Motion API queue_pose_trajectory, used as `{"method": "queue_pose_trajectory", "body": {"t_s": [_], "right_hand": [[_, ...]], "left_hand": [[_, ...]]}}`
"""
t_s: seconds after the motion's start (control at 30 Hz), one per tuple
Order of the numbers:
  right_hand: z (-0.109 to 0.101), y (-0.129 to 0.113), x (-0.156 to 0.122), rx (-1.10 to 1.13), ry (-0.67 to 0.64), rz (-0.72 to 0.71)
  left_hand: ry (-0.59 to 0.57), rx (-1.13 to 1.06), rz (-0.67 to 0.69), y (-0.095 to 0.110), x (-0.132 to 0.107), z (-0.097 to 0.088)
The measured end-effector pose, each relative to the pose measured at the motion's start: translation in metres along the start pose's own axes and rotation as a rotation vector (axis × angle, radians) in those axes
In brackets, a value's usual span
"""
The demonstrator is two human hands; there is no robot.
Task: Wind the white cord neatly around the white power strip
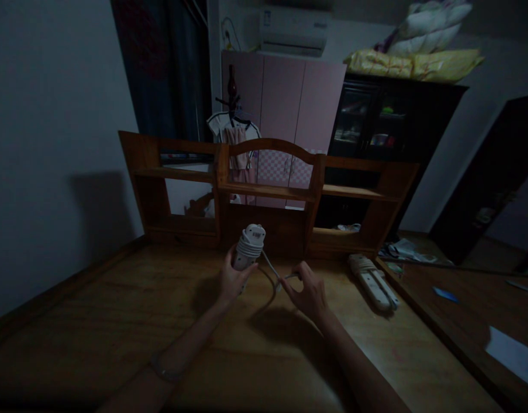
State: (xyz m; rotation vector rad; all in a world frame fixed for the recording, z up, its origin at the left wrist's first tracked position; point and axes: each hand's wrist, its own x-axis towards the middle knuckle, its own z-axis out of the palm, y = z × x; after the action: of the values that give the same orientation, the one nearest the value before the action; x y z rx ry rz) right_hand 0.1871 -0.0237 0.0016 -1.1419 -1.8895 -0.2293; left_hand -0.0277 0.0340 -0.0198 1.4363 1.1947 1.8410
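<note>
My left hand (233, 279) is closed around a white power strip (249, 246), held upright above the wooden desk (117, 327), with its white cord wound several turns round its upper body. My right hand (309, 292) pinches the loose end of that cord (272, 274), which loops down between the two hands. A thin bracelet sits on my left wrist.
A second white power strip (373, 281) lies on the desk at the right. A wooden shelf unit (268, 189) stands along the desk's back edge. Papers lie on a darker surface at the far right (511, 353). Pink wardrobe and dark cabinet stand behind.
</note>
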Motion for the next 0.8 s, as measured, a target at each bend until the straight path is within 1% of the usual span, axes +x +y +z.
{"method": "queue_pose_trajectory", "body": {"t_s": [0.1, 0.23, 0.4, 0.47, 0.57, 0.7, 0.8], "right_hand": [[-0.002, 0.000, 0.000, -0.001, 0.019, -0.045], [-0.011, 0.002, 0.006, 0.001, 0.113, -0.033], [-0.022, 0.014, 0.019, -0.033, 0.299, 0.057], [-0.022, 0.019, 0.021, -0.057, 0.330, 0.094], [-0.019, 0.024, 0.022, -0.080, 0.284, 0.129], [-0.013, 0.025, 0.018, -0.144, 0.166, 0.151], [-0.010, 0.023, 0.015, -0.183, 0.121, 0.137]], "left_hand": [[0.002, 0.011, 0.004, 0.000, 0.000, -0.001], [-0.008, 0.018, -0.030, 0.003, 0.000, -0.003], [-0.134, -0.072, -0.165, 0.014, -0.005, -0.001], [-0.180, -0.111, -0.220, 0.016, -0.007, 0.000], [-0.210, -0.167, -0.280, 0.016, -0.010, 0.001], [-0.201, -0.224, -0.354, 0.011, -0.010, 0.000], [-0.194, -0.302, -0.420, 0.008, -0.010, 0.000]]}}
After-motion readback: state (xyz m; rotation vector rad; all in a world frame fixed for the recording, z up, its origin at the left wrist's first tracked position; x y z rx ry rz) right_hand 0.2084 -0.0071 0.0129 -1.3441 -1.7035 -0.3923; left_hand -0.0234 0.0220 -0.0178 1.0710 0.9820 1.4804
